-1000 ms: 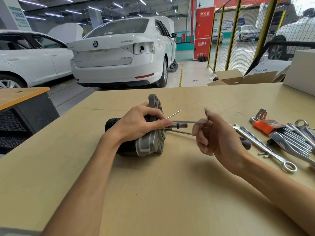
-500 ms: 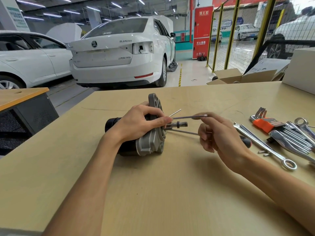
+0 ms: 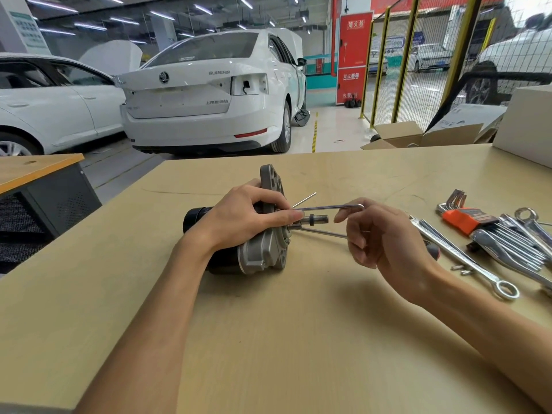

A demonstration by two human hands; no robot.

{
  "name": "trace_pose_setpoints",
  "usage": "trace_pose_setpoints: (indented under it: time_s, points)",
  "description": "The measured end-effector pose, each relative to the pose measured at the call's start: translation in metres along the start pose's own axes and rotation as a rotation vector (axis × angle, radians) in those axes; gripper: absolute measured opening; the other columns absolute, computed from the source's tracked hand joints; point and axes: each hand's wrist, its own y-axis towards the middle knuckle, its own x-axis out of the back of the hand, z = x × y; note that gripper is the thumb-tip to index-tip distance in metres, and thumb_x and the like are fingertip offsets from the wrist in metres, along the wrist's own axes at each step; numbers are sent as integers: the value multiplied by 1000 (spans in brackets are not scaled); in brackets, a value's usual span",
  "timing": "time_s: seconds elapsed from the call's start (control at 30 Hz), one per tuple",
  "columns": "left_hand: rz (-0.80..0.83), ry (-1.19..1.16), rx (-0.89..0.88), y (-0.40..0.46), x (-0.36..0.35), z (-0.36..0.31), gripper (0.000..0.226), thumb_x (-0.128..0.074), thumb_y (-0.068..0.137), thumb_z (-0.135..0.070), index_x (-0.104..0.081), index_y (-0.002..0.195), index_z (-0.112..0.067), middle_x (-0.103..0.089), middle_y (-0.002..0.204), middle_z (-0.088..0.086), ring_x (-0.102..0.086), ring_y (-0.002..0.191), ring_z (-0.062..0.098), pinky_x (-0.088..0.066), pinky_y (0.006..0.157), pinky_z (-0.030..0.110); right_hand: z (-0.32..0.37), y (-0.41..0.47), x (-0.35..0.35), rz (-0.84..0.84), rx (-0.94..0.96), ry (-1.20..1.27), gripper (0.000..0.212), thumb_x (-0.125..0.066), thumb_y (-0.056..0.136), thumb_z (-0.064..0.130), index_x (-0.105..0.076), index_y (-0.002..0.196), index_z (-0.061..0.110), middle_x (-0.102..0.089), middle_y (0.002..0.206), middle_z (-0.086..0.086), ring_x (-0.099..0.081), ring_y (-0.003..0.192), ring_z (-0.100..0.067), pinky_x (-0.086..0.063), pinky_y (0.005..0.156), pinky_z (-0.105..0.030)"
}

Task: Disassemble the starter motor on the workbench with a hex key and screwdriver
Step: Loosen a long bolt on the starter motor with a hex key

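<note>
Starter motor (image 3: 263,234) under left hand (image 3: 248,216)

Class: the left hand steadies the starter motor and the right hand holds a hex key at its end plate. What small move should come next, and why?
Probably another short turn of the hex key. Its long arm runs into the starter motor end plate, the right hand holds its bend, and the left hand grips the housing.

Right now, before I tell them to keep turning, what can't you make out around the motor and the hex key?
Head view only:
- Bolt head where the hex key meets the starter motor: hidden by the left hand fingertips.
- Short leg of the key: covered by the right hand.
- Screwdriver: only part of a dark handle shows behind the right wrist.
- Small loose parts by the wrench: too small to identify.
</note>
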Motion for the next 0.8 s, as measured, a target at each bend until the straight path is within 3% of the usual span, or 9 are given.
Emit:
trace_pose_setpoints:
  time_s: [0.1, 0.23, 0.5, 0.57, 0.7, 0.8]
  points:
    - [-10, 33, -7, 0, -1, 0, 40, -57, 71, -80, -74, 78, -44, -57, 106, 13, -56, 102, 19, -47, 96, 44, -1, -1, 0, -46, 14, -56, 42, -36, 95, 2, -73, 77, 15, -39, 50, -2, -37, 40, -17, -29, 39, -17]
    - [-22, 28, -8, 0, 0, -1, 33, -58, 71, -74, -73, 76, -46, -57, 106, 12, -57, 99, 19, -47, 95, 42, 0, -1, -2, -145, -40, -76, 26, -42, 102, 10, -68, 98, 11, -41, 51, -2, -38, 40, -17, -29, 36, -20]
    - [-36, 16, -15, -2, 0, -2, 24, -63, 71, -68, -74, 78, -47, -58, 103, 3, -57, 96, 10, -48, 92, 35, 0, 0, -3, -155, -142, -34, 28, -41, 104, 21, -67, 106, 9, -43, 51, 0, -40, 40, -14, -30, 36, -22]
    - [-35, 10, -13, -2, 1, -2, 27, -64, 70, -67, -75, 79, -45, -58, 103, 4, -57, 97, 11, -48, 92, 36, 1, 1, -3, -154, -171, -11, 33, -41, 104, 28, -67, 99, 7, -42, 51, 0, -39, 39, -14, -29, 36, -22]
    - [-20, -7, -11, -3, 1, -2, 27, -67, 69, -65, -76, 80, -42, -57, 105, 5, -58, 98, 13, -49, 94, 39, 6, 0, -3, -76, -210, 74, 55, -40, 103, 42, -66, 66, 12, -39, 51, 0, -37, 39, -14, -28, 36, -21]
    - [-13, -12, -10, -3, 0, -2, 25, -69, 70, -65, -75, 78, -42, -57, 106, 8, -59, 100, 18, -49, 95, 44, 7, -1, -3, 24, -191, 111, 58, -39, 100, 45, -63, 58, 14, -38, 52, -1, -38, 40, -15, -29, 36, -22]
